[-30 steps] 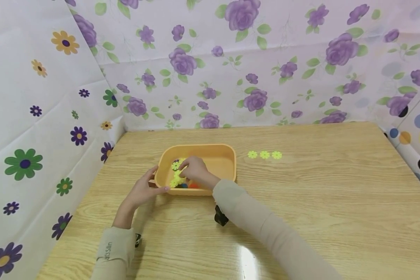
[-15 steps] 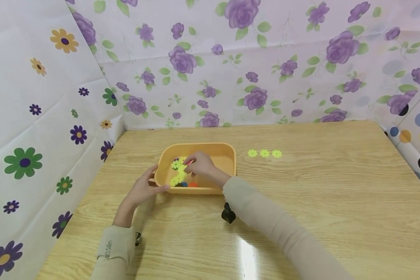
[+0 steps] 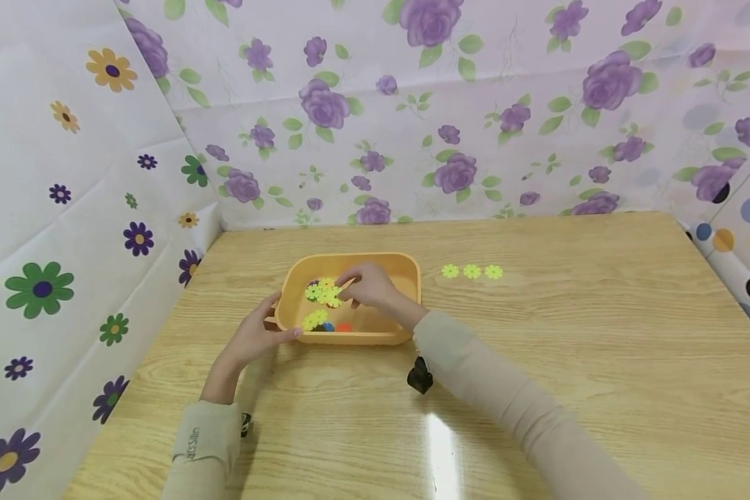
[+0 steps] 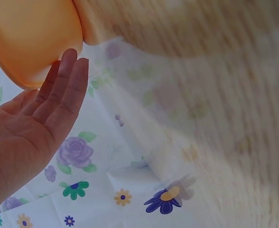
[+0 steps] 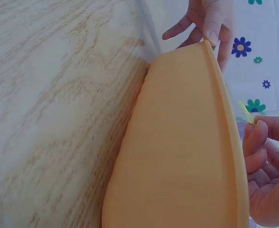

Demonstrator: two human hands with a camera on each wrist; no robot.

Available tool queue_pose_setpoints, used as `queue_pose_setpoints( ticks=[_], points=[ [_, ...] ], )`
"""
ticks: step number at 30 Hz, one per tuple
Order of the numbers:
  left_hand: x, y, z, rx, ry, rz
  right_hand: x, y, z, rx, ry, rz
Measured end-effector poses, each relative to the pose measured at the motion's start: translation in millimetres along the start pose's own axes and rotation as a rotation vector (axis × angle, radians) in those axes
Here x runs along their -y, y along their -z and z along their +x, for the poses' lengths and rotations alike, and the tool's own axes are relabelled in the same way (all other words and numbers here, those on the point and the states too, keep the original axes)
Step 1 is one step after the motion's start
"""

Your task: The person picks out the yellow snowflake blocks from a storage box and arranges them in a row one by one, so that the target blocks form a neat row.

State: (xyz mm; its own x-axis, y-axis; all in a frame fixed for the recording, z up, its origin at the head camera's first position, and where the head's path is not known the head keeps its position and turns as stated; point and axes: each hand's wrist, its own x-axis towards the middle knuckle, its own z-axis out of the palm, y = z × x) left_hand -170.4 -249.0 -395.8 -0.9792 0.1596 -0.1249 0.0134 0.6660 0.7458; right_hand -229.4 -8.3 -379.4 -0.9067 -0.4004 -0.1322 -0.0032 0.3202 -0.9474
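Note:
My left hand (image 3: 253,340) holds the left end of an orange plastic basin (image 3: 350,339), thumb over the rim and fingers along the outside. In the left wrist view those fingers lie against the outer wall. Over the basin's inside, my right hand (image 3: 375,288) pinches a thin yellow flower-shaped piece (image 5: 246,113) between thumb and forefinger, seen edge-on in the right wrist view. Several yellow flower pieces (image 3: 323,292) lie just left of its fingertips, with a few more at the near left. A red-orange piece (image 3: 344,328) and a blue piece (image 3: 328,326) are partly hidden by the front wall.
To the right of the basin, three yellow flower pieces (image 3: 471,271) lie in a row on the wooden table (image 3: 569,333). Flower-printed cloth (image 3: 375,167) rises behind the table and on its left side.
My right hand has drawn a little right and back inside the basin, and the yellow pieces near it have spread apart. My left hand keeps its place on the basin.

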Motion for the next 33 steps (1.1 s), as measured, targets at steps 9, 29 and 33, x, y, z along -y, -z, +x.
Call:
queue_pose_setpoints(
  ticks=[9,29,33],
  points=[
    [0.8,0.1,0.4,-0.001,-0.009,-0.008,1,11,-7.8,-0.005,0.008,0.027],
    [2.8,-1.4,0.0,-0.009,0.006,-0.008,-4,41,-31.1,-0.013,0.095,0.024],
    [3.6,-1.6,1.0,-0.01,0.003,-0.01,-6,48,-34.3,-0.017,0.109,-0.01]
  ],
)
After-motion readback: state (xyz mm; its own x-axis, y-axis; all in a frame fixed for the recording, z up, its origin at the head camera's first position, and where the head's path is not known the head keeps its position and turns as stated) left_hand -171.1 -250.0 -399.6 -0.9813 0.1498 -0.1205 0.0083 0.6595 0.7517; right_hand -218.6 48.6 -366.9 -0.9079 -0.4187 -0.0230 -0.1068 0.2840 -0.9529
